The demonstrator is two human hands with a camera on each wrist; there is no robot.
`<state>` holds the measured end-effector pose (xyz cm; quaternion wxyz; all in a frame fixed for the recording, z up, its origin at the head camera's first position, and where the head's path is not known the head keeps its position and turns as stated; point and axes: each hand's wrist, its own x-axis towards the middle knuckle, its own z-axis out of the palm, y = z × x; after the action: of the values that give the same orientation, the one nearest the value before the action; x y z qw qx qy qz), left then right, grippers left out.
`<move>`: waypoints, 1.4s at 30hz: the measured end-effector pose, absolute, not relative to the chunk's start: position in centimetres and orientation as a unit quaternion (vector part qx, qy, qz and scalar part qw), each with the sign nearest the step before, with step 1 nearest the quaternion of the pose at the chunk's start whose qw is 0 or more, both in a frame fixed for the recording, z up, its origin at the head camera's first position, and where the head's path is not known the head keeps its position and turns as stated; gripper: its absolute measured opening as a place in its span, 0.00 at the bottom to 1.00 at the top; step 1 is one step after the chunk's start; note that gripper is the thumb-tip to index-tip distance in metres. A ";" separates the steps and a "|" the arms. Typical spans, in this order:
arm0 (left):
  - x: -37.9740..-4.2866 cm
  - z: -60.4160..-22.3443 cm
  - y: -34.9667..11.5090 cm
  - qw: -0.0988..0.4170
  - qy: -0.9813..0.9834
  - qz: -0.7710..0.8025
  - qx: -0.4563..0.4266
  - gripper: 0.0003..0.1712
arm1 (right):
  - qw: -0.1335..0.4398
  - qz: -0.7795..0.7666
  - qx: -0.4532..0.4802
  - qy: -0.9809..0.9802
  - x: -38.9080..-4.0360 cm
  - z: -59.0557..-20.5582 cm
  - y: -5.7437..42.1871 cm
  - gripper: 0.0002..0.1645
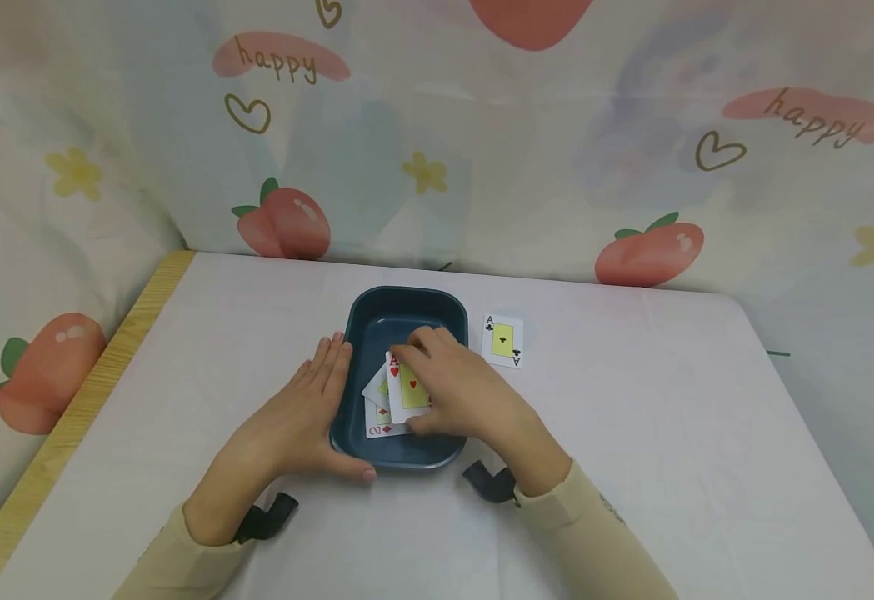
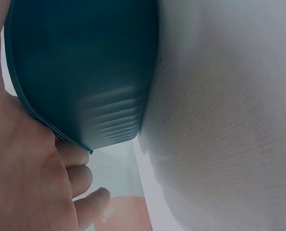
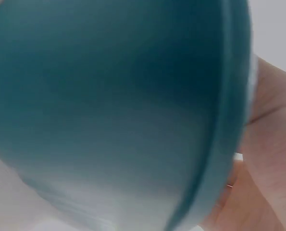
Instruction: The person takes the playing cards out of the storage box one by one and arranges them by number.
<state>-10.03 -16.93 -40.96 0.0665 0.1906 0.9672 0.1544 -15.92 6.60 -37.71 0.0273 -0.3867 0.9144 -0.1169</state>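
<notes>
A dark blue rectangular tray point(image 1: 371, 342) with rounded corners stands on the white-covered table. My left hand point(image 1: 294, 425) lies along its left rim, fingers straight and thumb stretched out by the near corner. Over the tray, my right hand point(image 1: 470, 387) pinches an ace of hearts playing card point(image 1: 411, 387) between thumb and fingers. Under that card lie a two of diamonds point(image 1: 375, 427) and another card point(image 1: 374, 389), mostly covered. The left wrist view shows the tray's outer wall point(image 2: 85, 72) beside the left hand; in the right wrist view the wall point(image 3: 109, 106) hides most of the right hand.
An ace of clubs point(image 1: 502, 340) lies face up on the table, just right of the tray. Black wrist straps point(image 1: 267, 517) show under both sleeves. Behind the table hangs a printed cloth point(image 1: 511, 167), and a wooden edge point(image 1: 69, 442) runs along the left.
</notes>
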 end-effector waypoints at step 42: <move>-10.1 -40.9 -16.8 0.080 0.970 0.150 0.175 0.91 | 0.005 -0.161 -0.365 0.917 -17.1 -35.5 9.9 0.50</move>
<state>-10.07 -16.77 -40.92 0.0799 0.1746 0.9699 0.1498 -17.09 9.89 -35.49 0.0046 -0.3649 0.9170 -0.1611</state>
